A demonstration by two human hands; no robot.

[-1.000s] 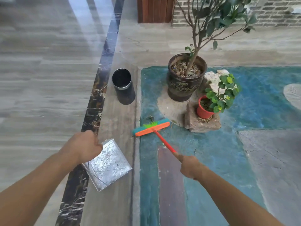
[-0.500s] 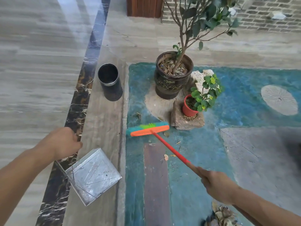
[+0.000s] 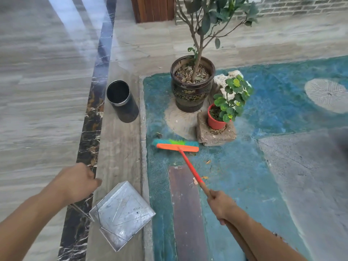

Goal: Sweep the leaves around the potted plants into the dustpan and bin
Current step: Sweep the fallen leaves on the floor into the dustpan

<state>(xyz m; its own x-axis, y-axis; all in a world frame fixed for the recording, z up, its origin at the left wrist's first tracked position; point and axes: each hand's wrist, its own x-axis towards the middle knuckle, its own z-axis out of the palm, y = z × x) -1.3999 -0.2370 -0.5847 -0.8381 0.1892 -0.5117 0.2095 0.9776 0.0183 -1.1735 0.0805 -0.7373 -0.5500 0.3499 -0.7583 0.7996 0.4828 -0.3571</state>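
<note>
Broom head point(image 3: 177, 145) lay on the teal floor just in front of the large glazed pot point(image 3: 192, 87), bristles toward the pot. Its right end was close to the stone block point(image 3: 214, 135) that carried the small red pot point(image 3: 215, 119) at the large pot's right. My right hand point(image 3: 224, 206) gripped the broom handle point(image 3: 190, 164), fingers wrapped fully round it. My left hand point(image 3: 75, 183) was curled in a fist over the thin wire handle of the metal dustpan point(image 3: 122, 213), well to the near left of the large pot; I could not tell whether the pan touched the floor. Black bin point(image 3: 122, 101) stood upright and open, near the large pot's left. One dry leaf point(image 3: 158, 134) lay in front of the large pot, at the broom head's left end. Small scraps point(image 3: 208, 162) lay farther in front, beside the handle.
</note>
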